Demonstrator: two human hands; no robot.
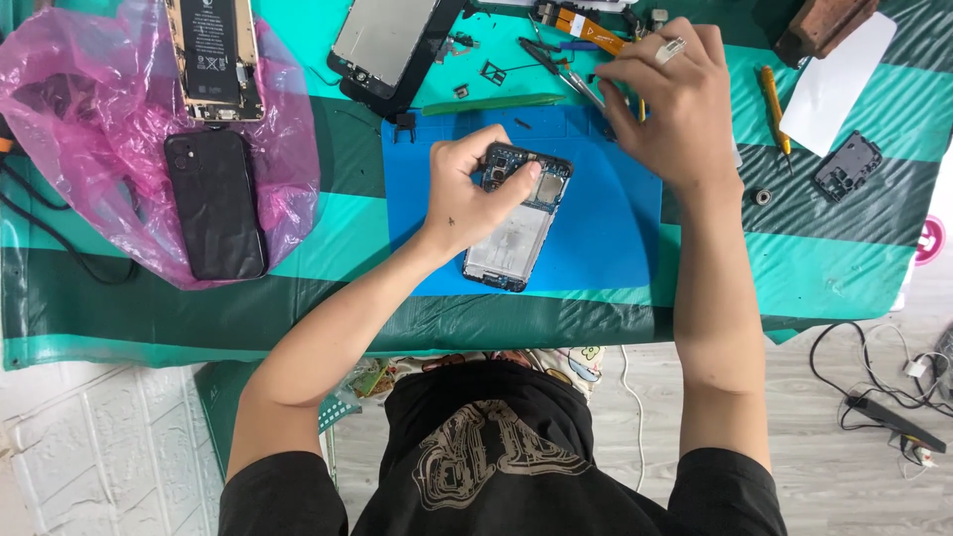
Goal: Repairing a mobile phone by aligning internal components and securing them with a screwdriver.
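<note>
While left hand [467, 194] fingers clamp opened phone [518, 216] (blue mat [615, 238]) — right hand [675, 104] fingers together on tweezers [556, 62].

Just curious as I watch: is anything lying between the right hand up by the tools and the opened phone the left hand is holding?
Nothing visible does. Between the right hand, at the tweezers, and the opened phone held by the left hand lies only bare blue mat.

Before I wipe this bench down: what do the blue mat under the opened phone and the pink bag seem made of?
The flat blue work mat looks like matte rubber or silicone: even colour, no glare. The crumpled pink bag looks like thin glossy plastic film: translucent and wrinkled.
</note>
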